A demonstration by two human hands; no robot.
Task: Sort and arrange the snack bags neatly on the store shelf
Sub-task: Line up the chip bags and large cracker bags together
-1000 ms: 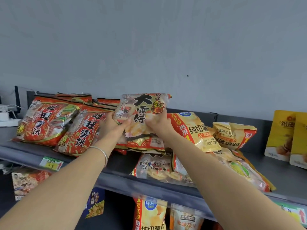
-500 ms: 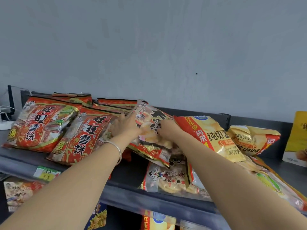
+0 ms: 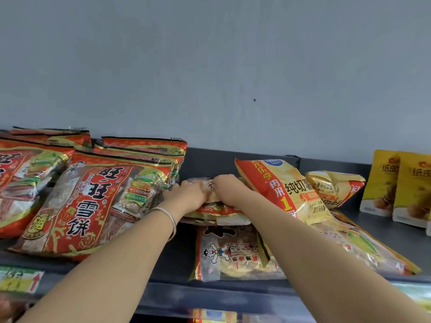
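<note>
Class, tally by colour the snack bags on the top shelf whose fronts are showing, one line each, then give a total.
Red bags: 2 (those behind show only edges)
See-through bags: 3, including the held bag in the left hand and right hand
Yellow-and-red bags: 2
Yellow pouches: 2
Total: 9

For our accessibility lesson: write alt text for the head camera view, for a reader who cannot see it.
A person's left hand and right hand hold a clear rice-cracker bag flat on other bags on a dark store shelf. Red rice-cracker bags lean to the left; a yellow potato-chip bag leans to the right.
</note>
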